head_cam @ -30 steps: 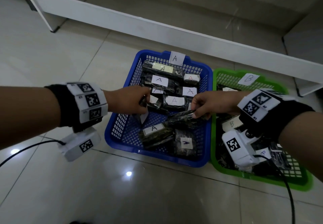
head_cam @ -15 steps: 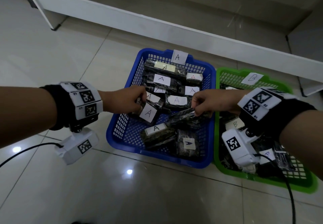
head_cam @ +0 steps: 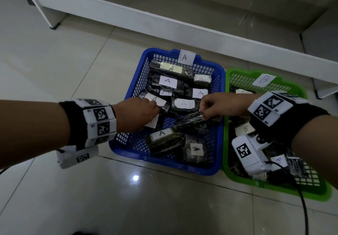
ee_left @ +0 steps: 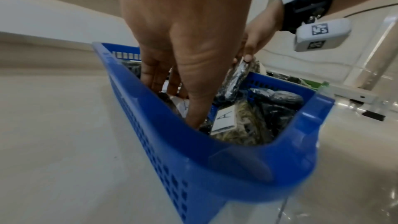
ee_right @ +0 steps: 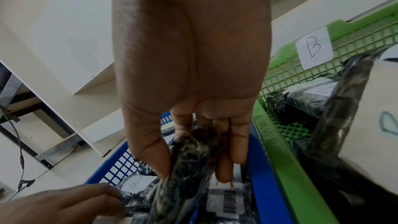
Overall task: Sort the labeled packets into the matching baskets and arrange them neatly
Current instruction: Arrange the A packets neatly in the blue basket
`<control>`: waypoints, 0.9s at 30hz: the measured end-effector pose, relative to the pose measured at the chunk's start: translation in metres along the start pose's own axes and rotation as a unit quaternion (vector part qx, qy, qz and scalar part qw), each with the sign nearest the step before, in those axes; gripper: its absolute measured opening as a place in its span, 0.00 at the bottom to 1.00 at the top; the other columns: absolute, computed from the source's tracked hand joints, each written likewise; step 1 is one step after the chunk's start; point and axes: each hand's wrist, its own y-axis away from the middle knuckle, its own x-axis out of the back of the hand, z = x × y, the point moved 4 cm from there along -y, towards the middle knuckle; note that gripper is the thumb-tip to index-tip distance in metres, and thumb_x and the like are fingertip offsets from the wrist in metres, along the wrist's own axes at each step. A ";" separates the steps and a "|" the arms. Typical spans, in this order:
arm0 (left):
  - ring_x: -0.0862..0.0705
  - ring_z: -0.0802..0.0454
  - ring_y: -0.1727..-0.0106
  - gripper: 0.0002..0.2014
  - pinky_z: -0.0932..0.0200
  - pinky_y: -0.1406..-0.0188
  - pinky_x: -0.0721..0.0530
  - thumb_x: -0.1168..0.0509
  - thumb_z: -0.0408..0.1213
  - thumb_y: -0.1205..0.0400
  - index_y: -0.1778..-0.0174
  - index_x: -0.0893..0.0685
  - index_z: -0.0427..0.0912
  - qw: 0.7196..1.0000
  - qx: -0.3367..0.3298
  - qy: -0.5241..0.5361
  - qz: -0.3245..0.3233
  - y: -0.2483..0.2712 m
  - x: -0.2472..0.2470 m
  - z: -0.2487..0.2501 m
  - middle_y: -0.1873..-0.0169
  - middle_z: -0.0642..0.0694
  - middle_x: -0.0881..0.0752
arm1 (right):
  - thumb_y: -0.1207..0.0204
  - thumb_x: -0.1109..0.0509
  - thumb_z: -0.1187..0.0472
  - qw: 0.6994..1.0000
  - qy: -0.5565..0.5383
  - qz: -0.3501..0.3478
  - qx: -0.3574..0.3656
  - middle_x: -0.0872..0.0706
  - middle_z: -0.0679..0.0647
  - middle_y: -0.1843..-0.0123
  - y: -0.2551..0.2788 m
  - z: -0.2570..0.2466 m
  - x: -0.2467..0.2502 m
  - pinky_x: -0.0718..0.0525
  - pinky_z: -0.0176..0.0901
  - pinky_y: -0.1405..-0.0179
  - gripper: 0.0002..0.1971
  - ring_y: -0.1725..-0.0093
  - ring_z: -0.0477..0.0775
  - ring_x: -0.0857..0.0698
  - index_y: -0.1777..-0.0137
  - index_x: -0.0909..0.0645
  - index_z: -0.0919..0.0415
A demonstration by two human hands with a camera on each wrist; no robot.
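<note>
Blue basket (head_cam: 126,145): rectangular, perforated plastic walls, standing on the glossy tiled floor (head_cam: 73,189); a white paper tag marked A (head_cam: 187,57) on its far rim
Green basket (head_cam: 274,189): same lattice build, touching the blue basket's right side; paper tag marked B (head_cam: 263,79) at its far wall; dark packets with B labels inside, partly hidden by the right wrist
Packets in blue basket: dark, crinkled clear-wrapped oblongs with white paper labels lettered A; those at the far end of the blue basket lie in rows, long axes running across the basket; two near its front wall, one tilted (head_cam: 162,138) and one (head_cam: 195,150) with its long axis front to back
Right hand (head_cam: 219,106): over the blue basket's right half, thumb and fingers pinching one end of a packet
Held packet (head_cam: 193,120): long, narrow, shiny wrap; long axis slopes down from the pinched end toward the blue basket's middle; label not visible
Left hand (head_cam: 135,115): inside the blue basket's left half, fingers curled down among the packets, gripping an A-labelled packet (head_cam: 155,100) at its near edge; this packet is tilted, with its label facing up
White shelf unit (head_cam: 164,20): beyond both baskets
</note>
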 end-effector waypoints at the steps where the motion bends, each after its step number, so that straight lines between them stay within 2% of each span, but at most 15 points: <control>1: 0.21 0.46 0.42 0.31 0.50 0.46 0.18 0.31 0.47 0.23 0.27 0.34 0.41 1.000 0.002 0.003 0.000 -0.002 -0.002 0.000 0.37 0.44 0.25 | 0.26 0.29 0.66 1.000 -0.005 0.001 -0.001 0.18 0.50 0.59 0.000 0.000 0.000 0.19 0.38 0.65 0.10 0.60 0.48 0.21 0.46 0.20 0.66; 7: 0.26 0.48 0.32 0.32 0.51 0.35 0.24 0.32 0.47 0.21 0.22 0.36 0.47 0.995 -0.013 0.100 -0.001 -0.005 -0.005 -0.012 0.30 0.47 0.26 | 0.27 0.30 0.65 0.998 -0.049 0.038 -0.007 0.19 0.54 0.56 0.000 0.004 0.007 0.17 0.43 0.65 0.07 0.59 0.52 0.20 0.50 0.22 0.61; 11: 0.29 0.49 0.32 0.27 0.52 0.40 0.21 0.34 0.44 0.21 0.25 0.30 0.48 0.999 -0.019 0.022 0.015 -0.006 -0.002 -0.006 0.30 0.50 0.24 | 0.27 0.30 0.64 0.997 -0.052 0.049 -0.011 0.19 0.55 0.56 -0.001 0.007 0.011 0.18 0.45 0.65 0.06 0.61 0.52 0.20 0.52 0.23 0.60; 13: 0.27 0.47 0.32 0.25 0.52 0.41 0.20 0.34 0.39 0.20 0.26 0.31 0.46 1.000 -0.015 0.015 -0.004 -0.008 -0.001 0.001 0.31 0.47 0.25 | 0.27 0.30 0.64 0.997 -0.053 0.053 -0.013 0.19 0.55 0.56 -0.001 0.008 0.011 0.18 0.45 0.65 0.05 0.62 0.51 0.20 0.53 0.23 0.60; 17: 0.23 0.43 0.38 0.22 0.52 0.49 0.19 0.39 0.32 0.19 0.28 0.31 0.40 1.000 -0.014 0.017 0.001 -0.006 0.005 0.008 0.33 0.41 0.28 | 0.26 0.30 0.63 0.997 -0.041 0.057 -0.014 0.19 0.54 0.57 0.000 0.005 0.009 0.19 0.43 0.66 0.06 0.62 0.50 0.20 0.51 0.22 0.61; 19: 0.22 0.43 0.42 0.19 0.51 0.51 0.19 0.41 0.36 0.17 0.30 0.30 0.37 0.998 -0.009 0.061 0.004 -0.004 0.007 0.014 0.36 0.39 0.28 | 0.27 0.30 0.63 0.997 -0.034 0.064 -0.015 0.18 0.54 0.57 0.001 0.005 0.010 0.18 0.44 0.66 0.07 0.62 0.51 0.20 0.50 0.22 0.61; 21: 0.20 0.45 0.48 0.19 0.50 0.53 0.18 0.42 0.46 0.16 0.34 0.29 0.39 0.987 0.013 0.163 -0.004 -0.003 0.008 0.025 0.40 0.40 0.24 | 0.27 0.30 0.62 0.997 -0.027 0.074 -0.017 0.17 0.55 0.55 0.001 0.007 0.012 0.17 0.46 0.63 0.08 0.60 0.51 0.19 0.50 0.21 0.61; 23: 0.20 0.47 0.51 0.27 0.55 0.56 0.21 0.40 0.59 0.20 0.35 0.30 0.40 0.968 0.041 0.241 -0.057 -0.004 0.001 0.040 0.42 0.42 0.21 | 0.27 0.30 0.61 0.996 -0.020 0.084 -0.017 0.17 0.56 0.53 0.002 0.009 0.013 0.17 0.46 0.62 0.08 0.59 0.51 0.19 0.49 0.21 0.61; 24: 0.20 0.46 0.49 0.32 0.55 0.56 0.22 0.38 0.62 0.22 0.34 0.31 0.39 0.963 0.050 0.251 -0.086 -0.005 -0.002 0.047 0.42 0.42 0.22 | 0.27 0.30 0.61 0.996 -0.021 0.086 -0.018 0.17 0.55 0.53 0.002 0.010 0.014 0.17 0.47 0.61 0.08 0.59 0.51 0.19 0.49 0.21 0.60; 25: 0.20 0.45 0.45 0.34 0.55 0.54 0.23 0.35 0.62 0.24 0.33 0.32 0.39 0.961 0.059 0.251 -0.102 -0.006 -0.005 0.052 0.40 0.41 0.23 | 0.27 0.30 0.62 0.996 -0.023 0.085 -0.018 0.17 0.55 0.53 0.003 0.010 0.014 0.17 0.47 0.61 0.08 0.60 0.50 0.18 0.49 0.21 0.60; 27: 0.20 0.43 0.42 0.35 0.53 0.49 0.21 0.31 0.58 0.26 0.32 0.32 0.38 0.960 0.077 0.251 -0.095 -0.008 -0.007 0.052 0.38 0.39 0.23 | 0.26 0.30 0.62 0.996 -0.024 0.082 -0.018 0.17 0.54 0.54 0.003 0.011 0.013 0.17 0.47 0.61 0.07 0.60 0.50 0.18 0.50 0.22 0.60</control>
